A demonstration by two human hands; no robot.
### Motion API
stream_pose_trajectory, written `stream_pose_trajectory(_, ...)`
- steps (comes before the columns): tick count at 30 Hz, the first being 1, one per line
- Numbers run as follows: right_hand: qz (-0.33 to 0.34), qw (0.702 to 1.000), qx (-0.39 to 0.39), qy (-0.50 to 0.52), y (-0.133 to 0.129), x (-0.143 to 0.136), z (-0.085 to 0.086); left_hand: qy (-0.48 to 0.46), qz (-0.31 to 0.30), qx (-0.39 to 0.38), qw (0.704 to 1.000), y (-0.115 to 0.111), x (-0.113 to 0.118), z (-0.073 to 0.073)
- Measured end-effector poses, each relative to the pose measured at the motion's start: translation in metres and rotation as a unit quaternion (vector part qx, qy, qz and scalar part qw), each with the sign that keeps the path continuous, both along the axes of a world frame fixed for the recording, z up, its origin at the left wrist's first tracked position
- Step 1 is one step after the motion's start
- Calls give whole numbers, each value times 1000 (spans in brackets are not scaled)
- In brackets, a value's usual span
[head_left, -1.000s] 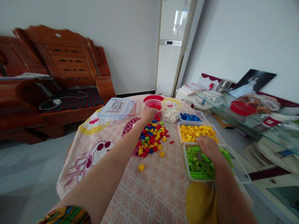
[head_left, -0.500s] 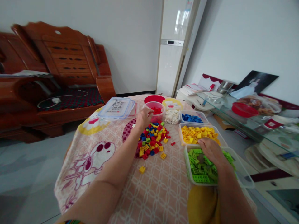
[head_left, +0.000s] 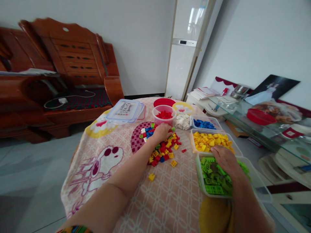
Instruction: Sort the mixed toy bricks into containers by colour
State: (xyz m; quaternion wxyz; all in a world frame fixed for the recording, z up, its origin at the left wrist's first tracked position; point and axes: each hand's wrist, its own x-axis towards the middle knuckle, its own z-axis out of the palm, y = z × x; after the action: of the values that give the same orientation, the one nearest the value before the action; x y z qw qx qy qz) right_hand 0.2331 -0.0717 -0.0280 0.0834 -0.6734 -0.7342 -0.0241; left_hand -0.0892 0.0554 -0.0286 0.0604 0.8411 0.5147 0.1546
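Left hand's point(head_left: 162, 133) fingertips hidden behind its back; grip can't be told. Right hand point(head_left: 223, 157) partly curled, contents unclear. Both forearms point(head_left: 121, 191) cut off below. Mixed bricks point(head_left: 167, 150) under and around left hand; green bricks point(head_left: 213, 176) below right, yellow bricks point(head_left: 209, 141) just beyond. Cloth-covered desk point(head_left: 179, 197); wooden chair point(head_left: 77, 58), pale wall point(head_left: 145, 42) behind.

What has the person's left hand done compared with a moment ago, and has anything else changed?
The left hand has come back toward the person, from the round tub of red pieces to the mixed pile. Whether it dropped or picked up a piece can't be made out. The right hand stayed by the yellow bricks and green bricks.
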Motion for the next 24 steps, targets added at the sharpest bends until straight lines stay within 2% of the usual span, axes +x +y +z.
stream_pose_trajectory(2,-1,1000,-3,0,-1,0,1,13,5,0,1000,-3,5,-1)
stream_pose_trajectory(12,-2,1000,2,-11,-1,-2,1,-31,-53,-13,998,-9,9,-2)
stream_pose_trajectory(16,-6,1000,4,-6,-1,-2,2,-167,-45,1,985,-6,3,9)
stream_pose_trajectory(20,-4,1000,5,-1,-1,-2,0,-348,27,38,936,6,-15,19)
stream_pose_trajectory(24,-10,1000,17,-3,-1,0,-3,-431,101,51,895,18,-34,17)
